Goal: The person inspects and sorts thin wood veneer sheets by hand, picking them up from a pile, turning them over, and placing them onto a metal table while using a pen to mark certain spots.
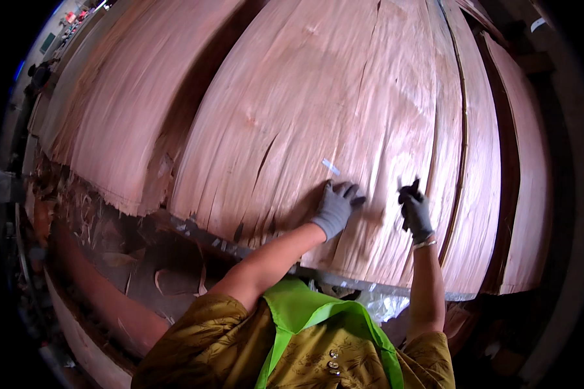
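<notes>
A broad sheet of pinkish wood veneer [292, 117] lies in front of me, with long splits running along its grain. My left hand [336, 209], in a grey glove with dark fingertips, rests on the sheet, fingers apart. Just beyond its fingertips a short pale strip of tape [331, 166] sits on the wood. To the right, my right hand [416, 212], gloved the same way, is closed over the sheet near its right-hand splits. A small pale bit shows by its fingertips; what the fingers hold, I cannot make out.
More veneer [133, 110] lies to the left past a dark gap, and a narrower veneer strip [522, 175] to the right. Torn veneer scraps [117, 240] are heaped at the lower left. A bench edge [370, 285] runs before my green apron [298, 305].
</notes>
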The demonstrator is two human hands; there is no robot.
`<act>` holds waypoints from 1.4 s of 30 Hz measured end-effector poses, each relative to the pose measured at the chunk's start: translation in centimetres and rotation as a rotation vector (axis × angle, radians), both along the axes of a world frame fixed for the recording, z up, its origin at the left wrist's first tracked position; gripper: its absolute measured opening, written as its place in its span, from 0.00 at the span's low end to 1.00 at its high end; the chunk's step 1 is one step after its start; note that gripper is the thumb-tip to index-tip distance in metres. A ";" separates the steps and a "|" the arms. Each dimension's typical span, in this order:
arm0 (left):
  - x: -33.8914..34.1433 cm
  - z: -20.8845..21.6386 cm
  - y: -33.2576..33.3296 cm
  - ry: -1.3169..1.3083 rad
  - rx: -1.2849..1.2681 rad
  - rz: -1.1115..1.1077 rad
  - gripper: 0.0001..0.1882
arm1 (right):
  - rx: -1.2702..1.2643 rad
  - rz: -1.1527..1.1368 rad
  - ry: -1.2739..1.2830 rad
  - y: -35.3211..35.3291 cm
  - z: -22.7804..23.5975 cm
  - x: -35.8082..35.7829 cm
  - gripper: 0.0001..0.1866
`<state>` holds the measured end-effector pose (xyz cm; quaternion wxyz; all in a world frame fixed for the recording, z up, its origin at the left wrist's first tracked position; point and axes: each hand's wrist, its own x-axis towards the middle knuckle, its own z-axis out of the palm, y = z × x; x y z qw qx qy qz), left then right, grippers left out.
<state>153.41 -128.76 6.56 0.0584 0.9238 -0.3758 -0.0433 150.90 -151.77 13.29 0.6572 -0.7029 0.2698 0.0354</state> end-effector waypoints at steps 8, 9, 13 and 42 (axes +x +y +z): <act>5.1 0.9 1.3 0.203 -0.412 0.020 0.16 | -0.055 0.163 0.121 0.2 -1.4 15.6 0.06; 9.0 1.4 2.2 0.189 -0.634 0.037 0.15 | -0.054 0.174 0.094 0.6 -2.0 17.6 0.06; 21.7 0.8 2.7 0.025 -0.606 0.215 0.16 | -0.013 0.159 0.082 3.3 -4.2 24.5 0.06; 37.9 -3.5 -6.9 -0.357 -0.282 0.071 0.21 | -0.486 0.188 0.205 0.0 -6.8 40.5 0.10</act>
